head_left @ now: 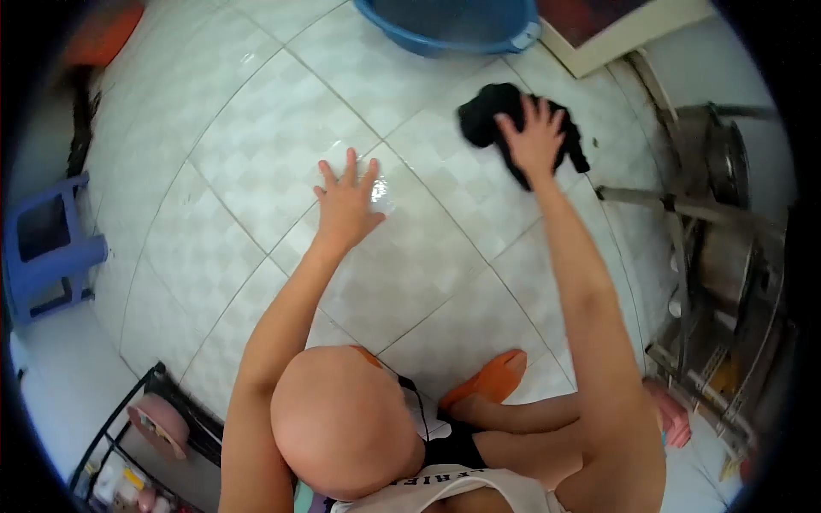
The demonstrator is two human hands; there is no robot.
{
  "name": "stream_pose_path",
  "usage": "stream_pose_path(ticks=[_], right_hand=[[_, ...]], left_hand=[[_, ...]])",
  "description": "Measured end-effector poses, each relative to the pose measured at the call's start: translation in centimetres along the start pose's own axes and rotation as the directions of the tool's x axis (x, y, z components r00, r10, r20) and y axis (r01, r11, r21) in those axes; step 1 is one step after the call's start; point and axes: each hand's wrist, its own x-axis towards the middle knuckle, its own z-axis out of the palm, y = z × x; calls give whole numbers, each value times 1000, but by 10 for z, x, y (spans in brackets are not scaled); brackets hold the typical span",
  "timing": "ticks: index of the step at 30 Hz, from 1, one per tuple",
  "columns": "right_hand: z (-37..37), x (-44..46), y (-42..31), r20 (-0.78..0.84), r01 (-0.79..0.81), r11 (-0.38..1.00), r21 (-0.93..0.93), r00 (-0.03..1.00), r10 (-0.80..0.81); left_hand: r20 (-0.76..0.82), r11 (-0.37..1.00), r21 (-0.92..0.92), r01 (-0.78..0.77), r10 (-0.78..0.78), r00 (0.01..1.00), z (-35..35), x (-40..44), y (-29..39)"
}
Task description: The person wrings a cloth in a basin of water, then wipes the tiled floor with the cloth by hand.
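Observation:
Fingers spread, my left hand (346, 201) rests palm down on the pale tiled floor (410, 282), beside a shiny wet-looking patch. Over to the right, my right hand (534, 141) lies on a bunched black cloth (490, 111), its fingers spread across the top. The cloth is crumpled on the tiles, with part of it showing on either side of that hand. Whether the right fingers grip any of the fabric is not shown; they look stretched out and pressed flat.
A blue basin (453, 38) stands beyond the cloth. At left is a blue plastic stool (51, 248); at right, a metal rack (693, 209). A black shelf with a pink bowl (158, 425) is lower left. An orange slipper (500, 376) is on my foot.

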Motion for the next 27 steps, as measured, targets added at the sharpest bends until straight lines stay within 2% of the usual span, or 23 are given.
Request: stream_pose_path(ticks=[3,7,10,13,15,17,20,21,22,24,25,26,27], right_hand=[[18,76,45,45,-77,996,-50,996,79],[31,125,22,82,-394,914,-96,912,402],[43,101,-25,-56,-336,929,-153,942,331],[42,45,-77,-92,-141,976,-163,988,128],[30,-7,-116,-73,57,987,-148,995,-68],[25,-60,-143,-38,276,956,-96,959,-280],[5,-108,-151,28,461,886,46,886,-463],[-1,-108,-144,50,502,861,80,861,-506],[-6,-108,-134,71,526,843,111,842,-534],[-17,-105,-111,105,554,821,137,816,-568],[-21,-103,-96,102,550,825,132,820,-563],[-22,-101,-81,89,521,845,116,842,-532],[-23,-99,-64,85,464,880,101,877,-472]], left_hand=[[24,999,49,9,-10,1000,-2,-1,-1],[52,997,74,-1,-2,999,-1,-1,-3],[58,996,87,-35,30,998,-2,0,-2],[56,996,83,-38,34,998,-4,-1,-1],[49,997,59,-43,40,998,-2,-2,-3],[32,998,20,-52,52,998,-3,-3,-4],[30,995,45,-90,89,996,6,-4,-15],[-36,994,-1,-111,111,993,14,-8,-21],[-33,993,-9,-114,114,993,18,-12,-29],[-42,966,-33,-258,257,966,19,-16,-51],[19,981,27,-193,193,981,8,-23,-52],[8,981,17,-192,192,981,1,-31,-57],[4,996,21,-82,82,997,-4,-39,-66]])
